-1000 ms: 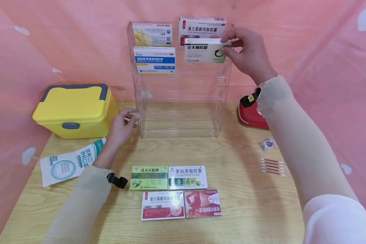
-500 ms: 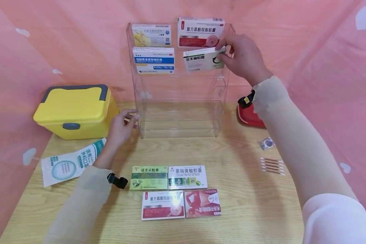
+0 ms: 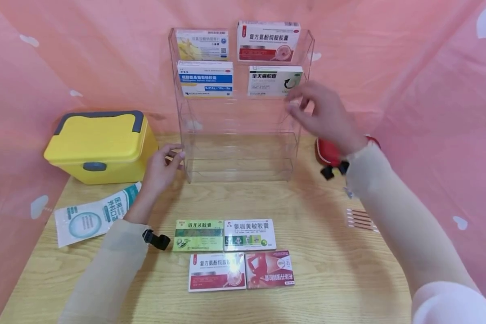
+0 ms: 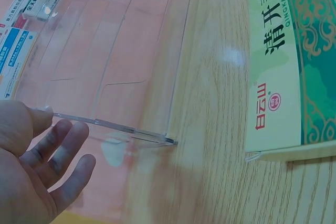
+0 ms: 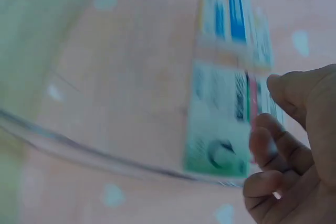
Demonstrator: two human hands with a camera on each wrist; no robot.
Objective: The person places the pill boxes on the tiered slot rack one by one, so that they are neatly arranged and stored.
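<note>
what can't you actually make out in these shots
- Right hand: motion-blurred in the head view, finger pose unclear.
- Green and white box: print smeared by blur in the right wrist view.
- Red item: mostly hidden behind the right wrist, head view.
- Green box: cut off by the left wrist frame edge.

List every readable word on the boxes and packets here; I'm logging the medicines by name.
Top right rack box: "复方氨酚烷胺胶囊"
Green-white rack box: "全天麻胶囊"
Green table box: "清开灵胶囊", "QINGKAILING", "白云山"
White table box: "氨咖黄敏胶囊"
Red-white table box: "复方氨酚烷胺胶囊"
Mask packet: "医用外科口" partly
Two left rack boxes, dark red box: too small or upside down.
</note>
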